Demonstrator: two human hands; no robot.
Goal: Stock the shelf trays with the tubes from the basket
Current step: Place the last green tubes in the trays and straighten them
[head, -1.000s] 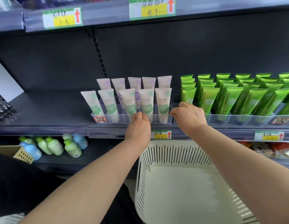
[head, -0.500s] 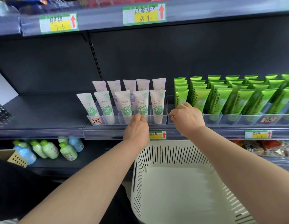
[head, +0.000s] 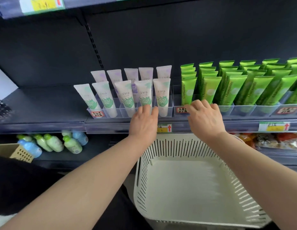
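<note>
Forearms reach out over a white slotted basket (head: 190,185) that sits empty just below the shelf edge, with no tubes showing inside it. Beyond the basket, the left hand (head: 143,125) rests at the front lip of the clear tray (head: 167,112) holding the white tubes (head: 161,95), its fingers (head: 155,112) spread loosely and gripping nothing, their tips touching the tray front beside the rightmost tube. The right hand (head: 205,121) hovers at the neighbouring clear tray (head: 244,110) of green tubes (head: 210,88), fingers fanned wide and empty, tips close to the tray's handwritten label (head: 181,110). Farther back, the white tubes stand in two rows, green-leaf print in front and purple print behind, some leaning left; the green tubes fill several ranks running off to the right, all upright on their caps. With the basket bare, stocking looks all but done, and the step in hand appears to be squaring the two trays. That is best done with light, even pressure from both palms on the tray fronts, low on the plastic, so the leaning white tubes are not knocked over and the trays sit flush along the shelf (head: 41,103) edge. Price tags (head: 273,126) line the rail below.
</note>
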